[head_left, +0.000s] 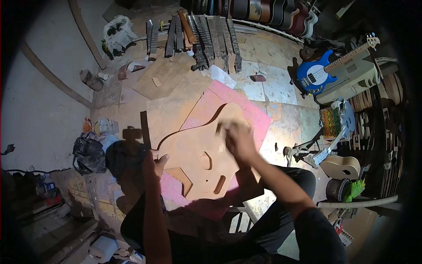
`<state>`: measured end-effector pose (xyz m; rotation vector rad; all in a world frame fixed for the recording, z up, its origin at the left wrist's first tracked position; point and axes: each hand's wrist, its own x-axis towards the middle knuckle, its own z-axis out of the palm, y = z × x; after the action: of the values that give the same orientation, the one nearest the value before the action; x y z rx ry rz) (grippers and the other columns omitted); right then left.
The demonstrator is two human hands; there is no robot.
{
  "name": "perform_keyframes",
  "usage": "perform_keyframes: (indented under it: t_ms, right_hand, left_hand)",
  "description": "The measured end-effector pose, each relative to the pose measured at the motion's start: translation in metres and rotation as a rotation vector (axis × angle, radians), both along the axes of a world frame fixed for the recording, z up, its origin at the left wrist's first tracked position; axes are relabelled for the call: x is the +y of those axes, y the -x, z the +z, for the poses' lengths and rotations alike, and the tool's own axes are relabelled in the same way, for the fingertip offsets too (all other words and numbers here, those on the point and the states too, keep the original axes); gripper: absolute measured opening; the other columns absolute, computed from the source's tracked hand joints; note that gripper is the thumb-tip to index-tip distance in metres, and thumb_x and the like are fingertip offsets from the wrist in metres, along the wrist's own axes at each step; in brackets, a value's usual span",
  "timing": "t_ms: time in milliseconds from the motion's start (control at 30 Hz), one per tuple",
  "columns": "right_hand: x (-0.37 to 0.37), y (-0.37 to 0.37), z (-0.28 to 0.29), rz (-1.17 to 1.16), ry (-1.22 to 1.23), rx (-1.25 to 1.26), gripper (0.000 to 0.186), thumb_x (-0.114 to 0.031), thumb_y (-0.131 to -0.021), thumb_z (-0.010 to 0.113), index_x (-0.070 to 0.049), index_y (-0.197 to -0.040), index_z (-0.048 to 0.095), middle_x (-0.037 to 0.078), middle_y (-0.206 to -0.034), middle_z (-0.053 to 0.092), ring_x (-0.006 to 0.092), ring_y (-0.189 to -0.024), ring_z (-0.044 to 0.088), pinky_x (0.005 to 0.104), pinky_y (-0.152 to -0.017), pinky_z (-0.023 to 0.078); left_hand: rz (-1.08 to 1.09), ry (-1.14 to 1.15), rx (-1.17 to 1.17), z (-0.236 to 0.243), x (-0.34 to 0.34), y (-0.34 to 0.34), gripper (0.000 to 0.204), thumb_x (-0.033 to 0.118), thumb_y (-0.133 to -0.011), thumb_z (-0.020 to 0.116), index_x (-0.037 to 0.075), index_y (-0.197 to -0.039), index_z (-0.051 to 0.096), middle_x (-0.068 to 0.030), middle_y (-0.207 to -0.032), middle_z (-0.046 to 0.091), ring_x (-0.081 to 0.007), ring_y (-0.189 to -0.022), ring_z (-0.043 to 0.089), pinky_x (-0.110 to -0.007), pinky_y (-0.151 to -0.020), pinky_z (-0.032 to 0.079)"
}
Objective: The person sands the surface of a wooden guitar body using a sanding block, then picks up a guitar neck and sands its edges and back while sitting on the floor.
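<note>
Right arm (285, 181) over guitar body (187, 149)

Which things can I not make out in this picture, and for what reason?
Head view: the right grip is motion-blurred, so anything held in it cannot be told.
Head view: the underside of the guitar body is hidden by its own upper face.
Head view: the row of guitars is cut off by the upper edge.
Head view: the black bag hides any contents.
</note>
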<state>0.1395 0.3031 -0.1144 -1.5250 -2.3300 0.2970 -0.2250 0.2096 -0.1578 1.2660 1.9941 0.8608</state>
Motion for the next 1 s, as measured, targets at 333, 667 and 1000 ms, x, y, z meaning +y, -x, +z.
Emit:
perform_keyframes:
  t_ms: [333, 667, 1000]
  right_hand:
    - [0.057, -0.131, 0.075, -0.144, 0.067, 0.519, 0.05, -0.011, -0.096, 0.081, -0.002, -0.141, 0.062, 0.017, -0.139, 0.064, 0.033, -0.131, 0.064, 0.0436, -0.108, 0.053]
    - [-0.069, -0.151, 0.082, -0.48, 0.373, 1.049, 0.048, 0.007, -0.096, 0.076, 0.004, -0.141, 0.059, 0.014, -0.137, 0.068, 0.0182, -0.132, 0.062, 0.0324, -0.113, 0.048]
    - [-0.058, -0.144, 0.055, -0.372, 0.31, 0.866, 0.05, 0.008, -0.096, 0.076, 0.004, -0.142, 0.058, 0.015, -0.145, 0.064, 0.0198, -0.138, 0.06, 0.0334, -0.117, 0.046]
  left_hand:
    - [-0.309, 0.028, 0.669, 0.028, 0.01, -0.095, 0.068, 0.04, -0.105, 0.063, -0.001, -0.158, 0.051, -0.0228, -0.164, 0.048, -0.0502, -0.147, 0.047, -0.06, -0.127, 0.031]
    - [-0.649, -0.12, 0.656, 0.032, -0.008, -0.238, 0.094, 0.06, -0.099, 0.06, -0.004, -0.165, 0.039, -0.0225, -0.175, 0.034, -0.0424, -0.164, 0.023, -0.066, -0.131, 0.013]
    - [-0.43, -0.046, 0.596, 0.041, -0.006, -0.243, 0.102, 0.067, -0.096, 0.061, -0.003, -0.166, 0.038, -0.0195, -0.175, 0.036, -0.0409, -0.165, 0.021, -0.067, -0.131, 0.008]
